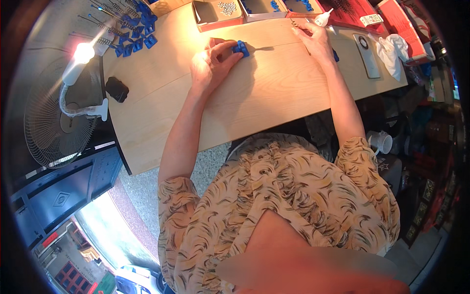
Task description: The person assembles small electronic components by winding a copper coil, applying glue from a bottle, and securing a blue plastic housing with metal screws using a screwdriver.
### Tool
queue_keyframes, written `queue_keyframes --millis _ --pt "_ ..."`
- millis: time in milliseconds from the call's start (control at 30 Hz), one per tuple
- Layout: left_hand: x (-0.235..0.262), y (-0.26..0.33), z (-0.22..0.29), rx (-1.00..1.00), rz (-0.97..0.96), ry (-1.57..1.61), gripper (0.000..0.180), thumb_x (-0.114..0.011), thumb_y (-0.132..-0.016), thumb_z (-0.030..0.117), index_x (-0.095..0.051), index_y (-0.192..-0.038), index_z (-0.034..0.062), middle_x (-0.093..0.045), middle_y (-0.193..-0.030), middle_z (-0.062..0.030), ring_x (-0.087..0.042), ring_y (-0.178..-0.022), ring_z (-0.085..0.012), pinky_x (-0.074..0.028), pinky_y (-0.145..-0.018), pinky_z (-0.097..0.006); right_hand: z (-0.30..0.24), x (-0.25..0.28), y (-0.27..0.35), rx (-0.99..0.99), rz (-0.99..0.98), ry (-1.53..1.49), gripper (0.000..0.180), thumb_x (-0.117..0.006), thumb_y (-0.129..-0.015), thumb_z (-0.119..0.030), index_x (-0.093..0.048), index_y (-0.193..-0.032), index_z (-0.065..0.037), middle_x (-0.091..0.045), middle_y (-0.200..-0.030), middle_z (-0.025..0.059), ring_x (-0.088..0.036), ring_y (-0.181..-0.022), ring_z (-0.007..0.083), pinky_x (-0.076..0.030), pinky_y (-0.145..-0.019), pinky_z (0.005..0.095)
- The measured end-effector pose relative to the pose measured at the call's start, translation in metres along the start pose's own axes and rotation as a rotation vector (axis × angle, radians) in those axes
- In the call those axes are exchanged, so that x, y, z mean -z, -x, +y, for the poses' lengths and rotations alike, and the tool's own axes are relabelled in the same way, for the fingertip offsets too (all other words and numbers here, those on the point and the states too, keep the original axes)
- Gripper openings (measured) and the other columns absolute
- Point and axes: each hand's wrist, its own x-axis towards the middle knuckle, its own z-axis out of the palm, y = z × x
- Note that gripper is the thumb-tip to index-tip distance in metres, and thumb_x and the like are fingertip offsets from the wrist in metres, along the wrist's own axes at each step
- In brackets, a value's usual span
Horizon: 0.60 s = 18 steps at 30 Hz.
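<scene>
My left hand (211,63) is closed over the left-middle of the wooden table, pinching a small blue plastic part (241,48) between thumb and fingers. Toward the far right, my right hand (315,41) has its fingertips drawn together on a thin dark coil spring (294,23). Right beside that hand's knuckles is a white squeeze bottle (323,18) with a pointed nozzle; whether the hand touches it I cannot tell. Another blue part (335,55) shows partly behind my right wrist.
Trays along the far edge hold silver pieces (227,8) and blue parts (275,6). A red box (345,12) contains dark springs. At right lie a white phone (367,55) and white cloth (390,53). Left are blue parts with springs (137,36), a lit lamp (73,68), a fan (63,115).
</scene>
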Motion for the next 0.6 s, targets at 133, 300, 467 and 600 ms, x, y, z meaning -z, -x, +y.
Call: queue_keyframes --millis 133,300,467,600 --pt "0.001 -0.001 0.001 -0.059 -0.007 0.002 0.035 -0.080 -0.079 0.031 -0.074 -0.109 0.0145 -0.067 -0.103 -0.0029 -0.064 -0.076 -0.0173 -0.054 -0.072 -0.031 0.001 0.001 0.001 0.034 0.009 -0.012 0.035 -0.073 -0.085 -0.031 -0.072 -0.101 0.000 -0.073 -0.088 0.0130 -0.068 -0.082 0.0201 -0.052 -0.076 0.0334" --pt "-0.001 -0.001 0.007 0.000 -0.037 -0.021 0.035 -0.082 -0.078 0.030 -0.075 -0.108 0.0141 -0.067 -0.103 -0.0035 -0.065 -0.077 -0.0175 -0.054 -0.071 -0.031 -0.002 -0.001 0.003 0.000 -0.021 0.003 0.035 -0.072 -0.086 -0.030 -0.071 -0.103 0.001 -0.073 -0.089 0.0136 -0.068 -0.079 0.0205 -0.053 -0.074 0.0337" --pt "-0.003 -0.005 0.016 0.001 0.024 0.150 0.029 -0.081 -0.080 0.015 -0.074 -0.107 0.0077 -0.068 -0.103 -0.0058 -0.065 -0.073 -0.0125 -0.054 -0.065 -0.028 -0.011 0.014 0.007 -0.038 -0.025 -0.127 0.032 -0.072 -0.087 -0.025 -0.069 -0.103 0.003 -0.070 -0.082 0.0100 -0.065 -0.071 0.0156 -0.052 -0.067 0.0312" --pt "0.008 -0.036 0.028 -0.064 0.075 0.107 0.021 -0.074 -0.085 0.006 -0.074 -0.106 0.0054 -0.070 -0.094 -0.0074 -0.069 -0.073 -0.0139 -0.055 -0.064 -0.028 -0.047 0.046 0.016 -0.067 -0.032 -0.482 0.025 -0.070 -0.091 -0.018 -0.069 -0.105 0.003 -0.067 -0.078 0.0033 -0.061 -0.067 0.0082 -0.049 -0.060 0.0239"
